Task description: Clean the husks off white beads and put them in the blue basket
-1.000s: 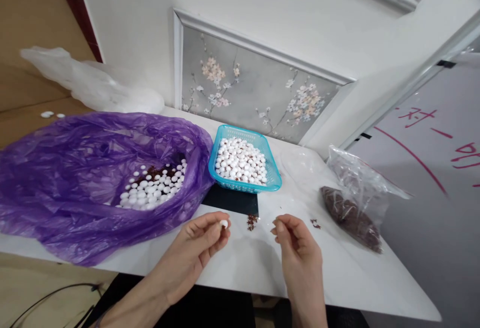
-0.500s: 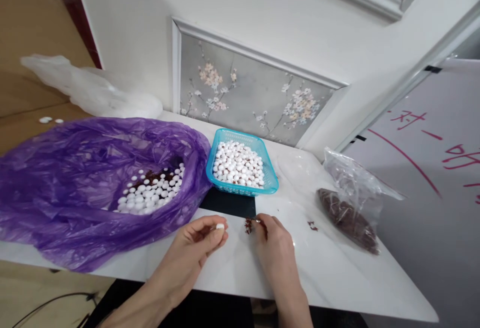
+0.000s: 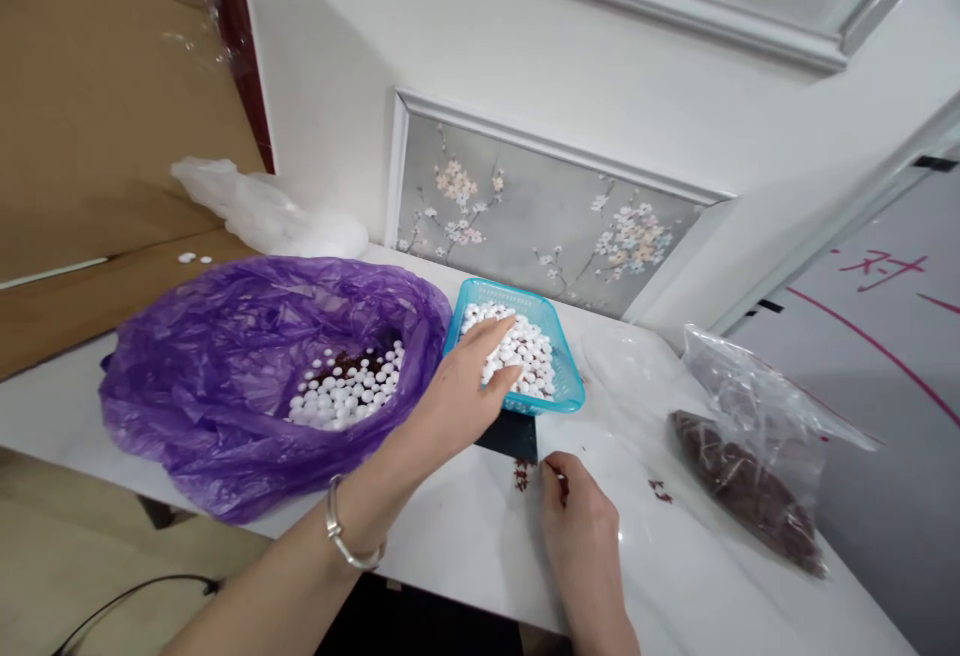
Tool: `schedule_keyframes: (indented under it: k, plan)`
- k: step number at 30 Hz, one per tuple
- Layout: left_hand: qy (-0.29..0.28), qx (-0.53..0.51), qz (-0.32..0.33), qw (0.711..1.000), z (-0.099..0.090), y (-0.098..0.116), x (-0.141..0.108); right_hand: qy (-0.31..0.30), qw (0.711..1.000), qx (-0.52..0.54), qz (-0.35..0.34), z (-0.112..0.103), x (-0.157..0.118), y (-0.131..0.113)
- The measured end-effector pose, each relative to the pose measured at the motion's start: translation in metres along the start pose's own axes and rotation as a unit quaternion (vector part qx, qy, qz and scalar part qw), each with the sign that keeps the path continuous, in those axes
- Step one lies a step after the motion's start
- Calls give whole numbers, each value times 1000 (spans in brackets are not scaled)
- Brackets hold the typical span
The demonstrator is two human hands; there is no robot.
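My left hand [image 3: 472, 381] reaches over the near left part of a blue basket [image 3: 574, 391] full of white round pieces [image 3: 529, 351]. Its thumb and fingers are apart, and no piece shows between them. On the white table, my right hand [image 3: 577, 501] is closed beside a small pile of reddish-brown bits [image 3: 521, 474]; what its fingers pinch is too small to make out. A dark flat pad [image 3: 514, 436] lies partly under the basket.
A purple bag [image 3: 187, 356] with white pieces and brown bits lies open at the left. To the right are a clear bag of brown material [image 3: 750, 486] and a few loose bits [image 3: 660, 491]. Framed pictures [image 3: 525, 206] line the wall.
My left hand has moved up and forward to the basket, and the white piece it held no longer shows. My right hand stays by the brown pile. The view has shifted left.
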State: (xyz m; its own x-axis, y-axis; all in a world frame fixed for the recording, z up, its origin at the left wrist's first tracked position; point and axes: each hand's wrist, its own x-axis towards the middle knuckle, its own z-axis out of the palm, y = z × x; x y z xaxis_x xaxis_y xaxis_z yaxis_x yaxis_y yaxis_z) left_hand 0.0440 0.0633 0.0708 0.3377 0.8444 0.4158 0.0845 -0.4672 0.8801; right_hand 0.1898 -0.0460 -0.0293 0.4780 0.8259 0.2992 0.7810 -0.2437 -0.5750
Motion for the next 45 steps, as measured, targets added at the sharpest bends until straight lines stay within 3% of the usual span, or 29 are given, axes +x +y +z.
schedule_keyframes:
  k: [2, 4, 6, 8, 9, 11, 13, 19, 24, 27, 29, 30, 33, 34, 37, 39, 45]
  plan:
    - [9, 65, 6, 998, -26, 1, -4, 4, 1000, 0, 3, 2, -1, 3]
    - [24, 215, -6, 976, -60, 0, -9, 13, 1000, 3, 5, 4, -2, 6]
    - [32, 271, -38, 961, -98, -3, -13, 23, 1000, 8, 4, 7, -2, 7]
    - [2, 392, -110, 913, -132, -8, -18, 30, 999, 13, -1, 8, -2, 9]
    - [-5, 408, -124, 905, -145, -11, -21, 32, 999, 15, -5, 9, -2, 9]
    - [-17, 432, -146, 890, -162, -20, -26, 34, 999, 18, -11, 10, -2, 10]
    - [-26, 439, -154, 885, -167, -30, -31, 35, 999, 19, -13, 10, -2, 10]
    - [-24, 450, -160, 878, -154, -51, -38, 20, 999, 35, -12, 5, -4, 9]
    - [9, 414, -135, 900, -147, -35, -36, 23, 997, 73, 6, 0, -5, 5]
    - [53, 263, -139, 953, -127, -17, -42, 26, 990, 132, 45, -2, -3, 3]
    - [40, 123, -163, 978, -103, -9, -51, 24, 984, 162, 66, -3, -2, 1]
    - [24, 4, -199, 980, -88, -7, -56, 21, 983, 169, 70, -4, -3, -1]
    - [-31, -267, -291, 918, -44, -9, -72, -3, 975, 210, 76, -8, -10, -13]
    - [-47, -311, -313, 896, -32, -12, -77, -17, 969, 237, 76, -9, -14, -19]
    - [-76, -370, -355, 855, -8, -23, -85, -61, 913, 392, 94, -13, -27, -36]
    - [-86, -384, -356, 848, -2, -30, -87, -81, 897, 425, 86, -14, -34, -45]
    - [-95, -403, -317, 854, -5, -36, -93, -104, 895, 433, 8, -9, -32, -60]
